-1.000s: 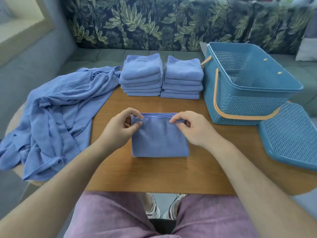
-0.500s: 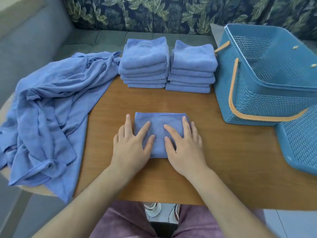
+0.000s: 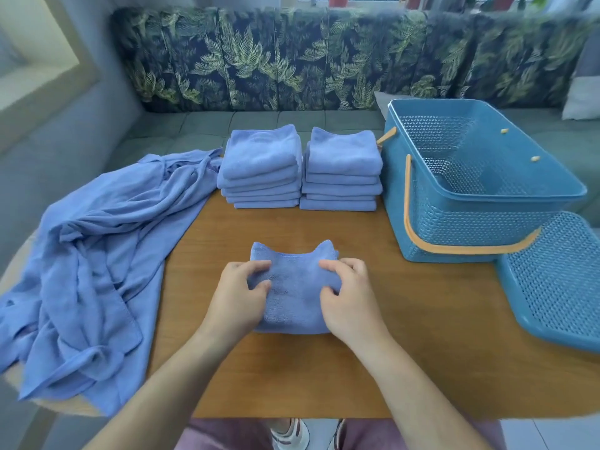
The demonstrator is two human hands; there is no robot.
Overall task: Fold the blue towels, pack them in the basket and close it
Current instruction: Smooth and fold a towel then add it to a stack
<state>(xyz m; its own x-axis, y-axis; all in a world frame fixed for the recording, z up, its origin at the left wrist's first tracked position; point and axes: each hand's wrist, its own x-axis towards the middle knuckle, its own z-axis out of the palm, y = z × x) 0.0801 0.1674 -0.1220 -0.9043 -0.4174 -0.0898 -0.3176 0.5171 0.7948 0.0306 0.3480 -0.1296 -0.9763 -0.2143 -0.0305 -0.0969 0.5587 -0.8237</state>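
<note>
Blue terry towel, folded small (image 3: 293, 287): it lies on the brown wooden table (image 3: 292, 378), well to the left of the open blue perforated plastic basket (image 3: 480, 222) and nearer you than it; its two far corners poke up unevenly.
Fold at risk: if you lift by those bunched pinches, I judge the layers may slide apart and the square will open, since nothing holds the loose far corners down.
Stacks at risk: two piles of folded blue towels, one (image 3: 261, 167) farther from the basket and one (image 3: 342, 170) just beside its left wall, stand tall and soft; dropping a lumpy towel on top could tip a pile or nudge it off the far table edge.
Basket at risk: its tan strap handle (image 3: 454, 250) hangs down the near wall, and a sleeve or towel dragged across could catch it.
Left hand (image 3: 238, 297): fingers curled, thumb and fingertips pinching the towel's edge on the side away from the basket.
Right hand (image 3: 352, 300): fingers curled likewise, gripping the edge on the side towards the basket.
Unfolded blue cloth heap (image 3: 94, 254): it lies far left of the basket, draped over the table edge, so folding is not finished.
Blue perforated lid (image 3: 558, 280): it rests at the basket's near right corner, off the basket, which looks empty.
</note>
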